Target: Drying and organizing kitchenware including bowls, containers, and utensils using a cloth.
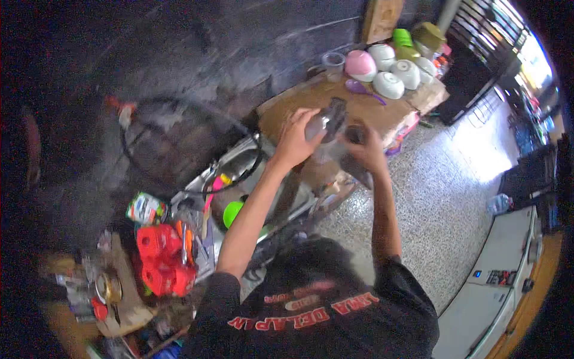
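My left hand (297, 140) grips a see-through, rounded vessel (331, 122) that looks grey; its exact kind is unclear. Close by on the right, my right hand (368, 147) is curled around a dark, blurred thing (355, 133), partly hidden by the fingers. Both hands are raised over the near end of a cardboard sheet (287, 114) and the corner of a metal sink (291, 202). Inside the sink lie a bright green bowl (232, 212), partly behind my left forearm, and a pink utensil (216, 187).
Upturned white bowls (406, 72), a pink-and-white bowl (360, 65) and a purple spoon (362, 89) rest on the cardboard. A black hose (193, 192) loops over the sink. Red containers (161, 258) stand left of it. A white refrigerator (486, 287) is at right.
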Action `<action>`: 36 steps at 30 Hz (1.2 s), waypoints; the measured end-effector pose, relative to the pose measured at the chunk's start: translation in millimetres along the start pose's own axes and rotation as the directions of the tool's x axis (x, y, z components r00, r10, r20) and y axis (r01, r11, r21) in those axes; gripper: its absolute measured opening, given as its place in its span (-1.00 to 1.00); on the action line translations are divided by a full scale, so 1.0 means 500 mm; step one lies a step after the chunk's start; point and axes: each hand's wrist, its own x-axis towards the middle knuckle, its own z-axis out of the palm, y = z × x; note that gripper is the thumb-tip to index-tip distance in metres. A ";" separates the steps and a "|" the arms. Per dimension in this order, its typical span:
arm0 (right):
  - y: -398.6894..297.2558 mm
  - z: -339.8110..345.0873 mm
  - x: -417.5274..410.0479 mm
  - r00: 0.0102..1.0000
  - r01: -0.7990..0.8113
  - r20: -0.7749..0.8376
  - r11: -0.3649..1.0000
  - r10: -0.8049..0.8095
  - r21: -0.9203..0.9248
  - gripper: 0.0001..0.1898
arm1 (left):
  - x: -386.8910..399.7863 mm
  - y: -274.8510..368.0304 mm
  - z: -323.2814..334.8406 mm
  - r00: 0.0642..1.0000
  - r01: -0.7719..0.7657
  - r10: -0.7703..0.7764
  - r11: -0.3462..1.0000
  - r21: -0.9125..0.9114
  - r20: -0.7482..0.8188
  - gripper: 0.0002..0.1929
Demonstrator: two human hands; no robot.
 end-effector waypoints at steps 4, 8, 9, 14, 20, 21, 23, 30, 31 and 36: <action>-0.030 -0.024 -0.086 0.987 -0.003 -0.155 0.980 0.035 0.201 -0.68 | -0.107 0.037 -0.069 0.967 0.024 -0.056 0.991 -0.131 -0.247 -0.77; -0.035 0.050 -0.170 0.962 -0.273 0.116 0.898 0.248 0.344 -0.83 | -0.333 0.004 -0.083 0.844 0.339 -0.402 0.913 -0.228 -0.356 -0.89; -0.013 0.086 -0.182 0.954 -0.289 0.203 0.862 0.221 0.416 -0.84 | -0.401 -0.012 -0.083 0.808 0.416 -0.460 0.888 -0.198 -0.367 -0.89; -0.013 0.248 -0.221 0.855 -0.344 0.471 0.917 0.218 0.201 -0.83 | -0.612 0.014 -0.101 0.638 0.614 -0.653 0.751 -0.242 -0.408 -0.87; -0.018 0.371 -0.264 0.710 -0.189 0.703 0.972 0.035 0.143 -0.76 | -0.733 0.031 -0.146 0.489 0.761 -0.728 0.625 -0.173 -0.480 -0.83; -0.021 0.388 -0.271 0.700 -0.187 0.714 0.972 0.029 0.144 -0.76 | -0.743 0.035 -0.155 0.476 0.766 -0.731 0.618 -0.176 -0.490 -0.83; -0.032 0.424 -0.293 0.527 -0.152 0.848 0.977 -0.050 0.152 -0.74 | -0.760 0.041 -0.173 0.381 0.773 -0.806 0.547 -0.322 -0.453 -0.83; -0.074 0.509 -0.373 0.322 -0.125 0.946 0.990 -0.025 0.068 -0.61 | -0.840 0.015 -0.244 0.414 0.810 -0.755 0.560 -0.173 -0.509 -0.84; -0.066 0.528 -0.382 0.282 -0.139 0.954 0.980 -0.097 0.141 -0.61 | -0.852 0.009 -0.254 0.410 0.812 -0.756 0.558 -0.174 -0.510 -0.84; -0.079 0.623 -0.407 0.219 -0.093 0.972 0.993 0.086 -0.067 -0.63 | -0.881 -0.054 -0.352 0.539 0.837 -0.614 0.315 0.448 -0.577 -0.76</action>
